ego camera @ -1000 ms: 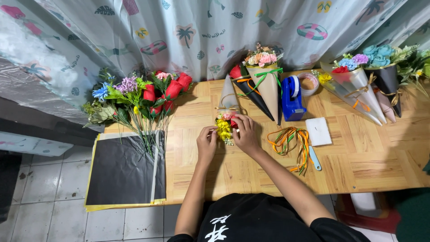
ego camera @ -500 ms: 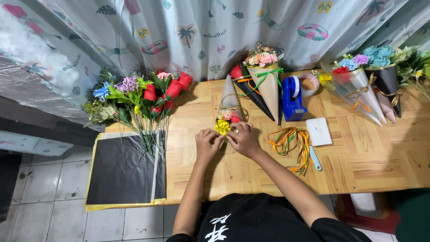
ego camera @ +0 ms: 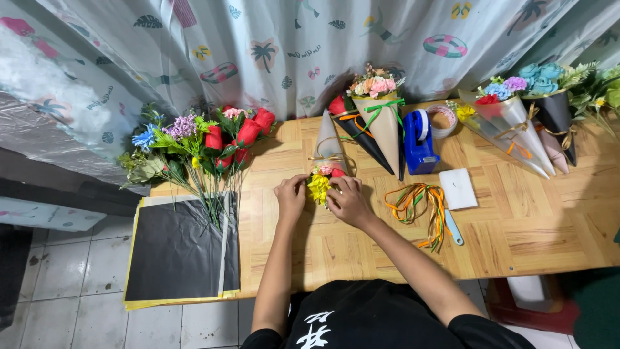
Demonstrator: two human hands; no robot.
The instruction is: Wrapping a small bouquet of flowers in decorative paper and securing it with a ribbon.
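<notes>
Small cone bouquet [ego camera: 325, 169] lies on table [ego camera: 516, 220], tip away, yellow blooms toward person; left hand [ego camera: 290, 196] and right hand [ego camera: 349, 199] grips pinch blooms.

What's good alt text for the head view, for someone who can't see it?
Seen from above, a person's left hand and right hand work on a small cone bouquet with yellow and pink flowers on a wooden table. Loose artificial flowers lie left over black wrapping sheets; finished bouquets, a blue tape dispenser and ribbons lie right.
</notes>
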